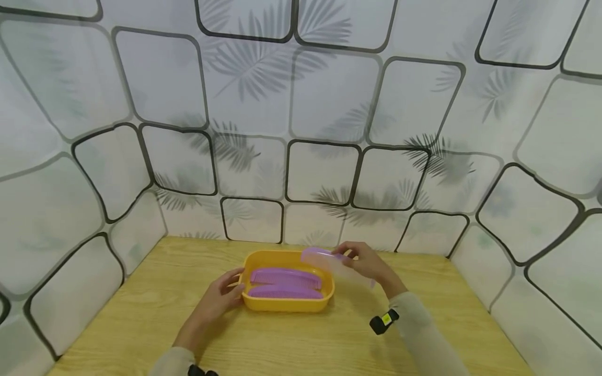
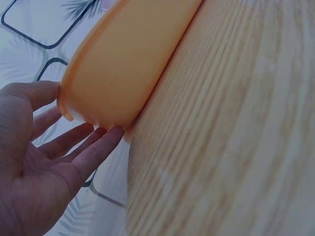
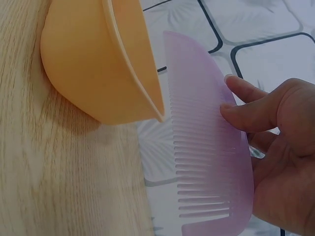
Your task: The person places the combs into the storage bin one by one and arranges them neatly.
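Note:
A yellow-orange plastic basin [image 1: 288, 305] with rounded ends sits on the table. Inside it lie two purple combs, one [image 1: 284, 277] behind the other [image 1: 284, 293]. At the basin's left end, my left hand [image 1: 224, 293] touches the outer wall and rim with its fingertips, the fingers fairly straight, as the left wrist view shows. My right hand [image 1: 362, 261] pinches a translucent purple comb [image 3: 206, 128] by its curved back, between thumb and fingers. This comb is held above the basin's right end, its teeth turned towards the basin in the right wrist view.
The light wood-grain table [image 1: 282, 344] extends around the basin. Behind it and at both sides hangs a pale curtain [image 1: 324, 172] with dark rounded outlines and leaf prints. A black device with a yellow label [image 1: 384, 320] is strapped at my right wrist.

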Motion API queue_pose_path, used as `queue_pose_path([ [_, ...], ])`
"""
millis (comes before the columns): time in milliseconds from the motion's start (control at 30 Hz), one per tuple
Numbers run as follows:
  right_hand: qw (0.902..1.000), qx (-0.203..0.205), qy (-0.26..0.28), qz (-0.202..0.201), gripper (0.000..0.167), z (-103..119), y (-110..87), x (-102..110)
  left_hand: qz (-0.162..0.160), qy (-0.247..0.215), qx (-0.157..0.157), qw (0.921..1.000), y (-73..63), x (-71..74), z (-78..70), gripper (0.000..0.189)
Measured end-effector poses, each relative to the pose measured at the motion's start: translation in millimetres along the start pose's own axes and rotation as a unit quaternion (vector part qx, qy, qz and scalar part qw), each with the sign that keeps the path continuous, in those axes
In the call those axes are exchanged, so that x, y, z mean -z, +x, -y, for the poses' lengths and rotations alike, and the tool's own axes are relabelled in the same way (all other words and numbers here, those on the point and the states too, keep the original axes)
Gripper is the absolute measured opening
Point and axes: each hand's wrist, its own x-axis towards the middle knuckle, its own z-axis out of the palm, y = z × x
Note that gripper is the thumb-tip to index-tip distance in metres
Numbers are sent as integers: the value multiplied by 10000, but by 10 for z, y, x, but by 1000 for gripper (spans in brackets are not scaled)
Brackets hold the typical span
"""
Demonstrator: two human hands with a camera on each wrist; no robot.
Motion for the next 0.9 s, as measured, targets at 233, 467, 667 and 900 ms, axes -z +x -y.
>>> queue_pose_path([
  [233,9999,87,-46,63,23,57,49,-74,-37,68,28,10000,-24,-1,-31,53],
  [467,9998,114,7,161,22,125,95,-139,-46,87,18,10000,-37,-7,-22,53],
  [667,9995,161,-31,274,22,139,131,-173,-25,55,17,10000,-31,-12,-17,53],
  [900,9993,186,-155,292,23,199,177,-190,-5,40,25,10000,-17,-16,-26,53],
])
